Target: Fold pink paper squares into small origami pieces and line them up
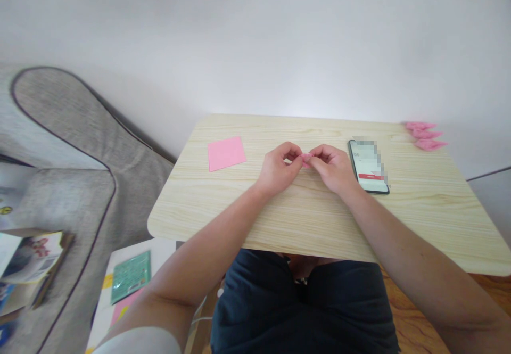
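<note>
Both hands meet at the middle of the light wooden table (pixel 223 221), pinching a small folded pink paper (pixel 305 158) between them. My left hand (pixel 278 169) grips its left side with curled fingers. My right hand (pixel 332 166) holds its right side, thumb and fingers pressed together. Most of the paper is hidden by the fingers.
A flat pink paper square (pixel 225 153) lies at the table's left. A phone (pixel 368 166) with a lit screen lies right of my right hand. Three folded pink paper pieces (pixel 425 134) sit at the far right corner. A grey sofa (pixel 64 146) and books (pixel 32 258) stand to the left.
</note>
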Tool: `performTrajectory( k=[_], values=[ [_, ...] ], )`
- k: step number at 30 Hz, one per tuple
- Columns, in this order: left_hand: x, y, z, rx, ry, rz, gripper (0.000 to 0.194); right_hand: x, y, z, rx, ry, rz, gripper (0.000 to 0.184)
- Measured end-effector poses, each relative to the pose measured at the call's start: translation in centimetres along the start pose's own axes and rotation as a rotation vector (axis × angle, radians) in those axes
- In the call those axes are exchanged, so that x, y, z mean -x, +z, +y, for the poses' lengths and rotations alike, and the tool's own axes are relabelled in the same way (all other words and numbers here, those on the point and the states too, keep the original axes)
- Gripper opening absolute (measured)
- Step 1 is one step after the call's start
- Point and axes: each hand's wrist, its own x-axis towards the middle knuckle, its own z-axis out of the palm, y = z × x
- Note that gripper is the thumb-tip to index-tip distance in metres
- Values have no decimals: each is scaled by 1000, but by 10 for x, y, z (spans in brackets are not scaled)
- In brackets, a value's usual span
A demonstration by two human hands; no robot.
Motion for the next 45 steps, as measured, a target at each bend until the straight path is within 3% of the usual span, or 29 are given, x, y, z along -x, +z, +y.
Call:
performTrajectory(
  k=[23,31,45],
  values=[
    [1,0,4,-13,6,-1,3,2,0,0,60,-54,32,11],
    [-1,-2,7,53,-22,21,13,-2,-8,-2,22,14,-12,14],
    [-1,-2,4,6,-10,37,8,-2,-5,0,16,13,30,8]
  ],
)
